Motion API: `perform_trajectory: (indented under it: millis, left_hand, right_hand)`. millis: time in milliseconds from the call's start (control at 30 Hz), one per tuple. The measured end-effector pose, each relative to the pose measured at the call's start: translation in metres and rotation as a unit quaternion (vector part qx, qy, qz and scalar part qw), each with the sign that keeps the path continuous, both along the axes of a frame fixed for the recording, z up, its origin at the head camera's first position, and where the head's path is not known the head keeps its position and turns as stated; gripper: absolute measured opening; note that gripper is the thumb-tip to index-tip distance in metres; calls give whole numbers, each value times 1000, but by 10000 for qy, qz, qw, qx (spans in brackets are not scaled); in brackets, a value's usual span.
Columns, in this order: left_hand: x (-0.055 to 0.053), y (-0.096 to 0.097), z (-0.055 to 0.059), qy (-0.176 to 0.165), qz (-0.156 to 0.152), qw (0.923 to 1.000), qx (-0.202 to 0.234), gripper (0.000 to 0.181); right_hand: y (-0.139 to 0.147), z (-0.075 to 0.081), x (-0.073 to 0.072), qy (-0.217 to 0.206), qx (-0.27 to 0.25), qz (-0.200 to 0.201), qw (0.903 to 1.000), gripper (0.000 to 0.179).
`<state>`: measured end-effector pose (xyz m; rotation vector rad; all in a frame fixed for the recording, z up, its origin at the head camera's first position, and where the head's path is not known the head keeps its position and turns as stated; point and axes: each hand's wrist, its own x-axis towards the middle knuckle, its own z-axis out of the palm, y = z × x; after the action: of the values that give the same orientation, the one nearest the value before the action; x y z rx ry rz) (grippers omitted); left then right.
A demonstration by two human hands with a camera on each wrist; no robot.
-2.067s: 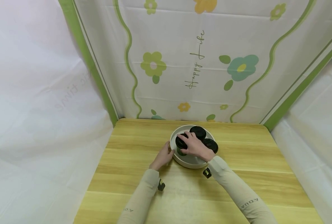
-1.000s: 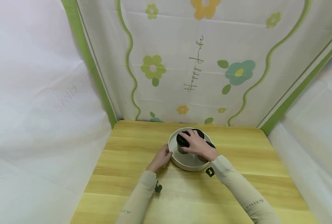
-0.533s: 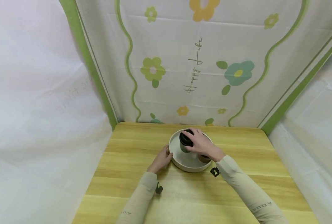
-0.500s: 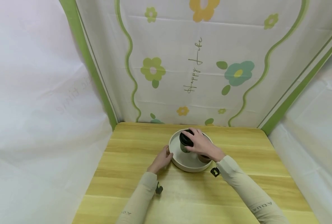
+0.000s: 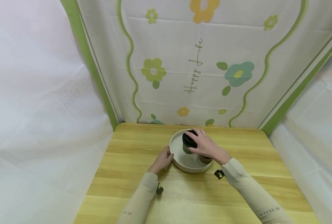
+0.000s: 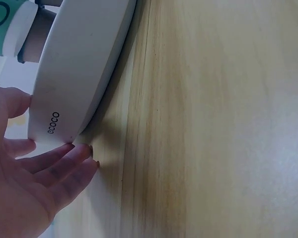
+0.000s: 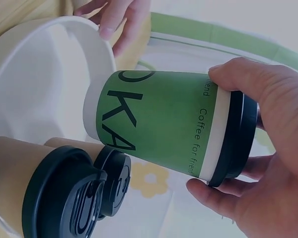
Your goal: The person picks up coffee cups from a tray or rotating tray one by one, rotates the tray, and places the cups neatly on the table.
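My right hand (image 5: 206, 145) grips a green paper coffee cup (image 7: 156, 119) by its black lid and upper edge, thumb on one side and fingers on the other. The cup stands nearly upright over the inside of a round, high-sided white tray (image 5: 192, 169) and hides part of it in the head view. Two brown coffee cups (image 7: 12, 171) with black lids sit in the tray close beside the green one. At the tray's left side my left hand (image 5: 162, 159) holds the wall, its thumb at the rim and its fingertips (image 6: 92, 161) low along the outside.
The tray stands near the back edge of a wooden table (image 5: 132, 174). Behind the table hangs a white flowered curtain (image 5: 177, 77), with plain white sheets at the left and right.
My right hand has moved the green coffee cup to the right inside the tray, from near its left wall. The left hand stays at the tray. The head view has shifted a little.
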<state>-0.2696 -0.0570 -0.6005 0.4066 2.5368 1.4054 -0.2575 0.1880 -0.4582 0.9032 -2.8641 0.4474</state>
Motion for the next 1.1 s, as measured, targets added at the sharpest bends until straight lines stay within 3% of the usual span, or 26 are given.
perform_trajectory:
  millis: [500,1100]
  left_hand:
    - [-6,-4,-12,-123,-10,9999,-57,59]
    - [-8,-5,-11,-8,-68,9999,-89,58]
  right_hand:
    - [5,-6,18,355,27,224,9991,69]
    - [-2,-18,50,846,33,779,9934,74]
